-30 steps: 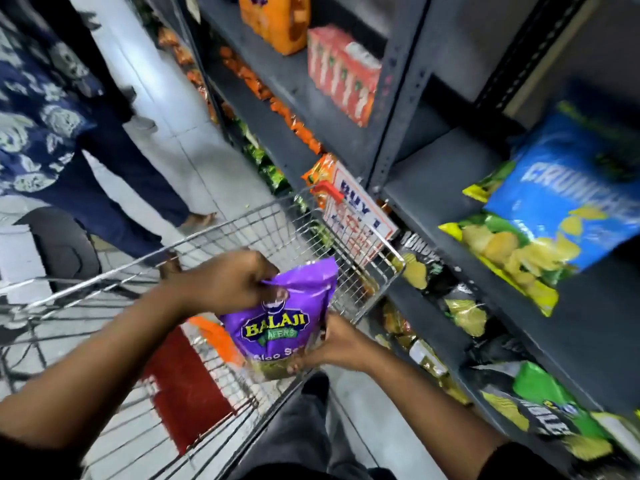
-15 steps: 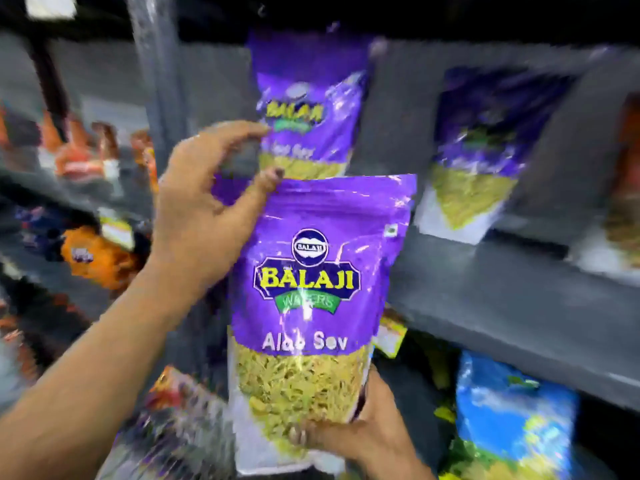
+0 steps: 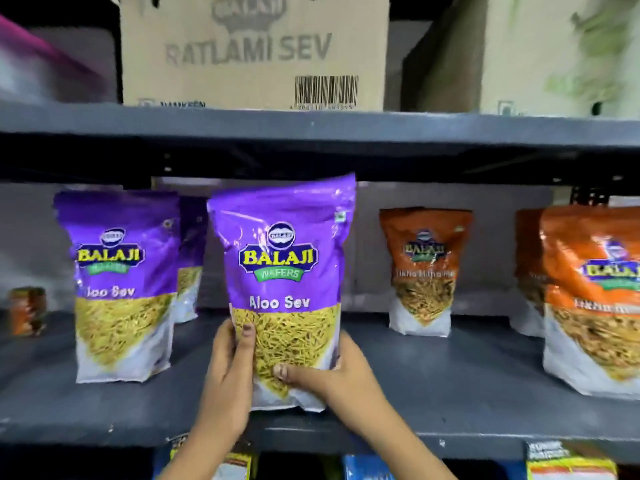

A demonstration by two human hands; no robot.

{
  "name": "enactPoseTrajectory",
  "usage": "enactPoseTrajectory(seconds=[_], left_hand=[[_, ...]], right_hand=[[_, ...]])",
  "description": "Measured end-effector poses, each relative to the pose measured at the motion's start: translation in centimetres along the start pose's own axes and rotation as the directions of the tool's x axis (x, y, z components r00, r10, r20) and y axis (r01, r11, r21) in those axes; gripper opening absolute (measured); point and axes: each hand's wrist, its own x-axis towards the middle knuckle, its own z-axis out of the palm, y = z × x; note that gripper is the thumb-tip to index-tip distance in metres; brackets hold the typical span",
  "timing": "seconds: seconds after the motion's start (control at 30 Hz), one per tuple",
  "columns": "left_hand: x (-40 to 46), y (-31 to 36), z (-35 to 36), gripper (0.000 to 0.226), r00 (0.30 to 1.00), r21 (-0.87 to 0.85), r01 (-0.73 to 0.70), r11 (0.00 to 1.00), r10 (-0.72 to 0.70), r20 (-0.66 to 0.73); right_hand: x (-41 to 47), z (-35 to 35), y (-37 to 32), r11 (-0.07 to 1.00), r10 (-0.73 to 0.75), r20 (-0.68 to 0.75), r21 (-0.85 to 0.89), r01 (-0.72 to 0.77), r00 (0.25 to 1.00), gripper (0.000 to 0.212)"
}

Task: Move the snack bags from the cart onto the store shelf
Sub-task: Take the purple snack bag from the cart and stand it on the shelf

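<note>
Raised from mid-air, purple Aloo Sev bag (image 3: 282, 271) stands on shelf (image 3: 450, 393), left hand (image 3: 230, 368) and right hand (image 3: 332, 372) fingers clasping its base

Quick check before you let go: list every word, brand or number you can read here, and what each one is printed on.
"BALAJI WAFERS", "Aloo Sev": held purple bag, gripped by left hand and right hand.
"BALAJI", "Aloo Sev", first letter hidden: purple bag on the left.
"BALAJI", "RATLAMI SEV": cardboard box; digits under its barcode too blurred.
"BALAJI": small orange bag; flavour line blurred.
"BALAJI", cut off: large orange bag; the rest blurred.
Packs below the shelf: unreadable.
</note>
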Motion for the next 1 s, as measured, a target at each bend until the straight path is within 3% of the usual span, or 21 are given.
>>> enactPoseTrajectory(seconds=[0.17, 0.37, 0.7, 0.87, 1.0], left_hand=[[3.9, -3.4, 0.4, 0.017, 0.996, 0.014, 0.048, 0.999, -0.047, -0.075], [5.8, -6.6, -1.3, 0.034, 0.984, -0.094, 0.177, 0.980, -0.173, 0.040], [6.0, -6.6, -1.3, 0.027, 0.950, -0.200, 0.310, 0.930, -0.312, 0.019], [5.2, -5.6, -1.4, 0.020, 0.919, -0.220, 0.358, 0.907, -0.384, -0.090], [2.6, -3.4, -2.2, 0.039, 0.909, -0.348, 0.210, 0.914, -0.313, -0.276]], right_hand=[[4.8, 1.3, 3.2, 1.000, 0.009, 0.021, -0.006, -0.009, 1.000, 0.078], [5.9, 3.2, 5.1, 0.991, -0.023, 0.041, -0.128, 0.028, 0.999, 0.096], [5.6, 2.8, 4.9, 0.976, -0.042, 0.047, -0.209, 0.051, 0.998, 0.087], [4.5, 2.9, 3.6, 0.971, -0.062, -0.005, -0.232, 0.059, 0.998, 0.080], [1.9, 4.3, 1.4, 0.942, -0.248, -0.220, -0.282, 0.182, 0.943, 0.073]])
